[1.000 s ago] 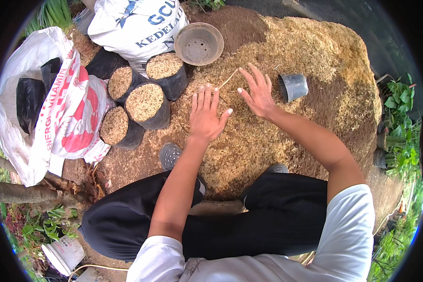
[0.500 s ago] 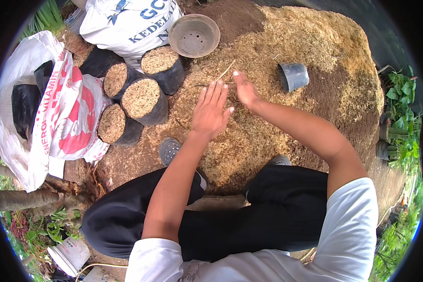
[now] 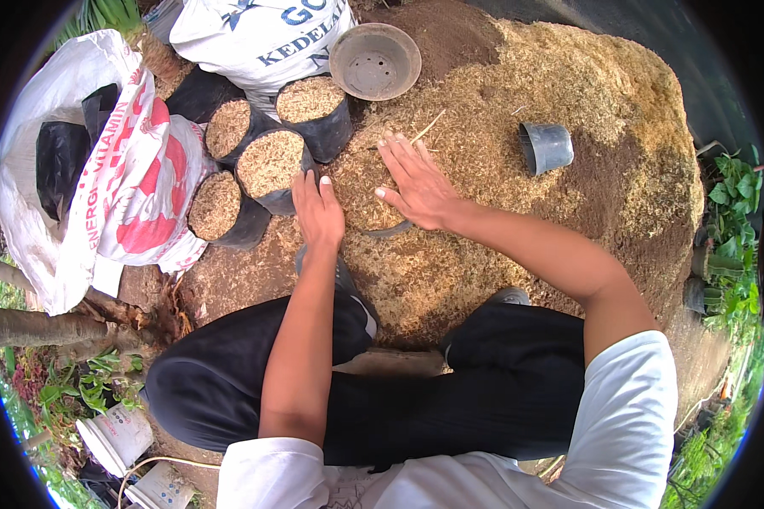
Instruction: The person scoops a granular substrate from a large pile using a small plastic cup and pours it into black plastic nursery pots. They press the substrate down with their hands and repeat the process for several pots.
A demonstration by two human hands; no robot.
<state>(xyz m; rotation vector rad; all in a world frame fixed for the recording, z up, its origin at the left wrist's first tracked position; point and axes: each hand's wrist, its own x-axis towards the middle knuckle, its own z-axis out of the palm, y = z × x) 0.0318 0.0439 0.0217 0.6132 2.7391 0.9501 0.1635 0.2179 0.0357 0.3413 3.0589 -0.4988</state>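
perhaps left hand touching planter, room rightward

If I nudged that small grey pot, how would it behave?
The grey pot, lying on its side, may roll in a curve, being tapered. It looks thin-walled, so probably light. The crumbly ground might stop it.

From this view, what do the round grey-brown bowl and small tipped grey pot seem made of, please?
Grey-brown bowl: matte plastic or perhaps clay, by its dull, dusty surface. Grey pot: probably smooth plastic, by its thin wall and sheen.
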